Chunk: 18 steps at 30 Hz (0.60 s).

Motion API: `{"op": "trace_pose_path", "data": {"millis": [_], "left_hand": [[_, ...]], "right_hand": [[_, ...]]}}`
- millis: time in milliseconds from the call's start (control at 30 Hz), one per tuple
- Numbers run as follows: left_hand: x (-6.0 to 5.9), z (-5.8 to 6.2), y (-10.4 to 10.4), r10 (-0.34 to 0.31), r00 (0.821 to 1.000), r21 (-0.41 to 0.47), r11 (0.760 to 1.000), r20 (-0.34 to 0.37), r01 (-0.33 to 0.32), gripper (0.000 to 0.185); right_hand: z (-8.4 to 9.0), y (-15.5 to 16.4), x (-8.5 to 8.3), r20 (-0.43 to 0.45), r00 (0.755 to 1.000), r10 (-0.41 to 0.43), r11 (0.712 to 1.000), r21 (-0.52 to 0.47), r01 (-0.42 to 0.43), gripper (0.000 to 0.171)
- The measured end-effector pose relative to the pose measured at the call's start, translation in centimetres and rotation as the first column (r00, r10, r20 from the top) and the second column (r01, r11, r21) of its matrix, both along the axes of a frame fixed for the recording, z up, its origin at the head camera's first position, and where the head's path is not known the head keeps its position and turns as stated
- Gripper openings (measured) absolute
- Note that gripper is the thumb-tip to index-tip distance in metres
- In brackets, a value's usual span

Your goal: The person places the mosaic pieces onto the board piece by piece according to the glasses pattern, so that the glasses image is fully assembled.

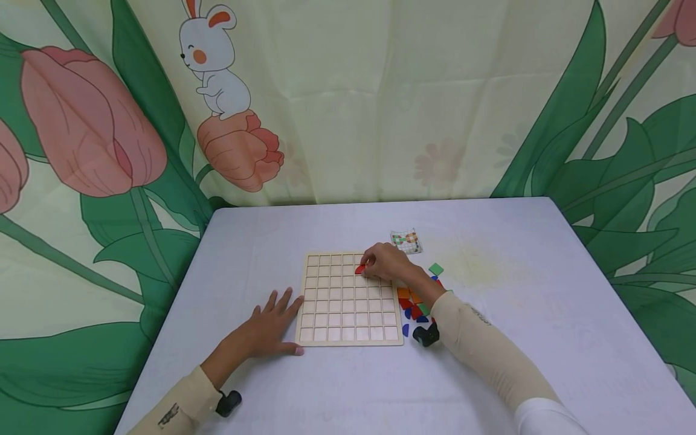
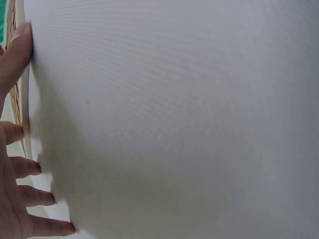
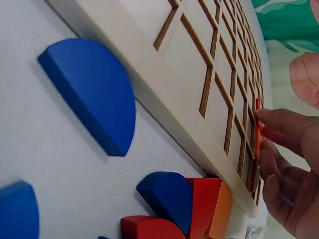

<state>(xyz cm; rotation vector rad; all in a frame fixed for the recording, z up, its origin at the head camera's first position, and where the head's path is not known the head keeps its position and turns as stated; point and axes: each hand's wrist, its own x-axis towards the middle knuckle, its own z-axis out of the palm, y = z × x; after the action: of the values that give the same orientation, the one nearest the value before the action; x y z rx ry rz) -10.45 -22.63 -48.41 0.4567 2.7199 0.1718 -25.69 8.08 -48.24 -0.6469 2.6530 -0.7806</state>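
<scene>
A pale wooden board (image 1: 350, 345) with a grid of square cells lies flat on the table. My right hand (image 1: 387, 262) is over its far right part, thumb and fingertips pinching a small red block (image 1: 359, 270). In the right wrist view that hand (image 3: 294, 172) is at the board's surface, with red and orange edges (image 3: 257, 134) showing at the fingertips. My left hand (image 1: 272, 326) rests at the board's left edge with its fingers spread and thumb near the front corner. The left wrist view shows the left thumb (image 2: 17, 55) against the board's side.
Right of the board lies a loose group of red, orange, green and blue blocks, partly hidden under the right forearm. A blue half-round block (image 3: 92, 94) lies beside the board's edge. Behind the board is a small printed pattern card (image 1: 406, 241). A printed curtain (image 1: 348, 121) hangs behind the table.
</scene>
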Motion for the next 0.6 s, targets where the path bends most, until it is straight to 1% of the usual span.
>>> {"op": "trace_pose_path", "data": {"millis": [167,400,500,600], "left_hand": [[-0.02,-0.05,-0.05,-0.005,1.000,-0.005,1.000,-0.004,0.005,0.113],[-0.07,-0.21,-0.11,-0.003,1.000,-0.010,1.000,-0.004,0.003,0.113],[-0.04,-0.20,-0.09,-0.002,1.000,-0.005,1.000,-0.004,0.002,0.113],[-0.04,-0.24,-0.13,-0.006,1.000,-0.001,1.000,-0.009,0.006,0.113]], "right_hand": [[0.08,-0.18,0.01,0.002,1.000,-0.010,1.000,0.015,0.010,0.019],[-0.01,-0.26,-0.13,-0.005,1.000,-0.003,0.999,0.034,0.003,0.020],[-0.03,-0.04,-0.12,0.004,1.000,0.010,1.000,0.014,-0.010,0.022],[-0.16,0.52,-0.24,0.019,0.999,0.037,0.998,-0.042,-0.036,0.024]]}}
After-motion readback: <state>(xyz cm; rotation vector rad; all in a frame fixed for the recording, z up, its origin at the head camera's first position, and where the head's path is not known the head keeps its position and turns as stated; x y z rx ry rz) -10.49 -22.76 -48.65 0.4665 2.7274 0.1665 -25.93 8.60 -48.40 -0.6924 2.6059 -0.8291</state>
